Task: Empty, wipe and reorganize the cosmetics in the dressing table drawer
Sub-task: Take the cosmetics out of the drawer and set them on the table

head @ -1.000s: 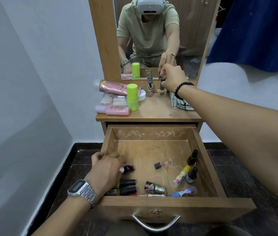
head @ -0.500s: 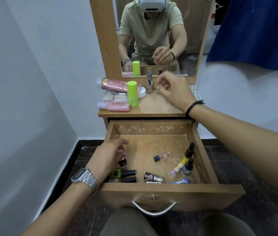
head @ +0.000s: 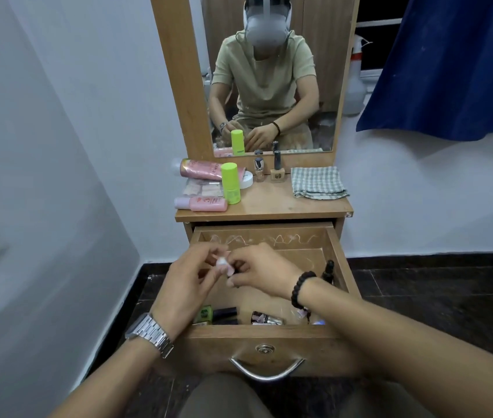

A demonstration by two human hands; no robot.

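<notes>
The wooden drawer [head: 337, 254] stands pulled out below the dressing table top [head: 269, 203]. Above its middle, my left hand [head: 188, 279] and my right hand [head: 260, 271] meet around a small pale pink bottle [head: 224, 265]; fingers of both hands pinch it. Several small cosmetics bottles lie along the drawer's front: a green one [head: 204, 314], a dark one [head: 224, 315], a silver one [head: 266, 318]. A dark dropper bottle [head: 328, 271] stands at the drawer's right side, partly behind my right wrist.
On the table top sit a pink tube [head: 201, 169], a lime green bottle [head: 230, 184], a pink bottle [head: 201, 204] lying down, two nail polish bottles [head: 277, 170] and a folded checked cloth [head: 317, 182]. A mirror [head: 269, 73] rises behind. White wall at left, blue curtain at right.
My right hand came down from the table top to the drawer. My left hand lifted the small bottle out of the drawer's left side, and both hands now meet on it.
</notes>
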